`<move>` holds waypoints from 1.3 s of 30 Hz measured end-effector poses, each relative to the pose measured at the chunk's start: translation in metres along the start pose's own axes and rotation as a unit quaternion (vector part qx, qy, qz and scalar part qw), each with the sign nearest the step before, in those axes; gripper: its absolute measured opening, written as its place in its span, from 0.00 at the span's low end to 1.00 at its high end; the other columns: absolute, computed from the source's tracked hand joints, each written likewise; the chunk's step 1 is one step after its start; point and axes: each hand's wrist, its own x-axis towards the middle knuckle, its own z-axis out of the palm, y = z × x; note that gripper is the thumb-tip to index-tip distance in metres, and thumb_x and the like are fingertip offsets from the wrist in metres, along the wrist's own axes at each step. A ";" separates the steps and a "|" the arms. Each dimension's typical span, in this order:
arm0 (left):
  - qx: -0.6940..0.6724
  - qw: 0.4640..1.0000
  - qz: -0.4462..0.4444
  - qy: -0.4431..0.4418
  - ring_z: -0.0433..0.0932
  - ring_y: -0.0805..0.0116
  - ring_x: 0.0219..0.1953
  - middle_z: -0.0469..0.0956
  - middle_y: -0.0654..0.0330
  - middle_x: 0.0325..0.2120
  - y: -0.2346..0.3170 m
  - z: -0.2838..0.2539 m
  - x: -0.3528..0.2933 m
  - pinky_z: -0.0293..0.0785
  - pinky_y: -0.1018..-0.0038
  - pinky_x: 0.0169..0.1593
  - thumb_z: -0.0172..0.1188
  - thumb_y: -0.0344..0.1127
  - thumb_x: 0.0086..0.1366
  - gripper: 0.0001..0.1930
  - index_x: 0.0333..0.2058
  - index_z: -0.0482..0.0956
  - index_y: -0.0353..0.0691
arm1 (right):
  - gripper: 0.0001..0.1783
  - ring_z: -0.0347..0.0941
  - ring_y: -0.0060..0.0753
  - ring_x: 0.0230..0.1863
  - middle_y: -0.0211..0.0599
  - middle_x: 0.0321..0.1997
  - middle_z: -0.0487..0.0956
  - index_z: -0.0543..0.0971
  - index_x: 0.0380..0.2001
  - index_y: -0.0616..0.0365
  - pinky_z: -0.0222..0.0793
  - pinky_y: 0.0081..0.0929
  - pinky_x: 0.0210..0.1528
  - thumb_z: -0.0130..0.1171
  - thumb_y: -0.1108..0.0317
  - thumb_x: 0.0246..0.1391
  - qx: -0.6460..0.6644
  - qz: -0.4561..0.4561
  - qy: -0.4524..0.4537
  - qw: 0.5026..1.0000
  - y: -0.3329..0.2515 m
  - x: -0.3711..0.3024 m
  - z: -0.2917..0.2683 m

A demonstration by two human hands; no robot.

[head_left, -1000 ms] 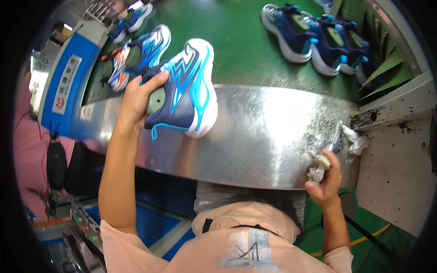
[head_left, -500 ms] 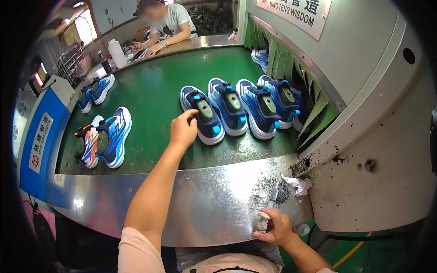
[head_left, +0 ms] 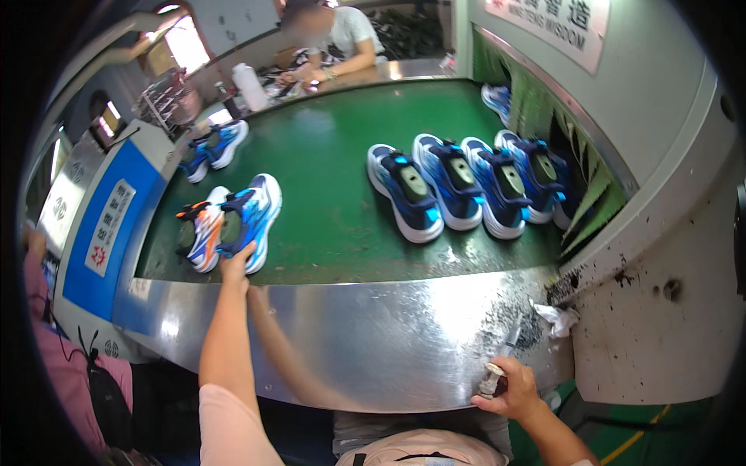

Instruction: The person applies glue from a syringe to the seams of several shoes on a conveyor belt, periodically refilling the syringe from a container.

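Note:
At the left of the green belt (head_left: 326, 186), my left hand (head_left: 235, 268) closes on the heel end of a blue sneaker (head_left: 260, 213) with a white sole. Right beside that shoe lies an orange and white sneaker (head_left: 205, 237). Over the metal ledge, my right hand (head_left: 511, 390) grips a syringe (head_left: 513, 335) with a clear barrel, its cream-coloured end between thumb and fingers. A row of dark blue sneakers (head_left: 408, 194) with green inserts stands on the belt to the right, out of reach of both hands.
The bare metal ledge (head_left: 350, 334) runs along the front, black-stained near a crumpled white tissue (head_left: 556, 318). Green strip curtains (head_left: 536, 109) hang at the machine opening. Another pair of sneakers (head_left: 217, 149) sits far left, near a white bottle (head_left: 249, 87). A person (head_left: 342, 46) works across the belt.
My left hand has left the row of dark blue sneakers and moved left onto the blue sneaker's heel. The right hand still holds the syringe. The whole view has shifted.

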 end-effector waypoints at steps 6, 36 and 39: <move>0.193 0.979 0.024 -0.060 0.77 0.62 0.45 0.78 0.54 0.46 0.054 0.014 -0.050 0.71 0.69 0.52 0.74 0.33 0.37 0.33 0.46 0.75 0.32 | 0.40 0.71 0.32 0.19 0.35 0.26 0.75 0.68 0.47 0.60 0.69 0.27 0.23 0.73 0.47 0.37 0.001 0.058 -0.018 0.998 -0.001 -0.004 0.004; 0.355 0.681 0.443 -0.462 0.77 0.48 0.45 0.77 0.48 0.41 0.164 0.047 -0.290 0.73 0.61 0.50 0.68 0.25 0.30 0.31 0.42 0.77 0.35 | 0.35 0.55 0.09 0.22 0.29 0.32 0.71 0.63 0.55 0.54 0.49 0.08 0.22 0.55 0.40 0.54 0.451 0.398 0.089 0.794 -0.046 -0.009 -0.059; 0.368 0.696 0.457 -0.414 0.76 0.47 0.47 0.76 0.49 0.41 0.168 0.023 -0.316 0.72 0.58 0.53 0.62 0.21 0.33 0.28 0.42 0.77 0.32 | 0.37 0.64 0.14 0.32 0.26 0.37 0.70 0.63 0.56 0.58 0.62 0.13 0.32 0.59 0.43 0.53 0.331 0.341 0.065 0.877 -0.042 -0.016 -0.050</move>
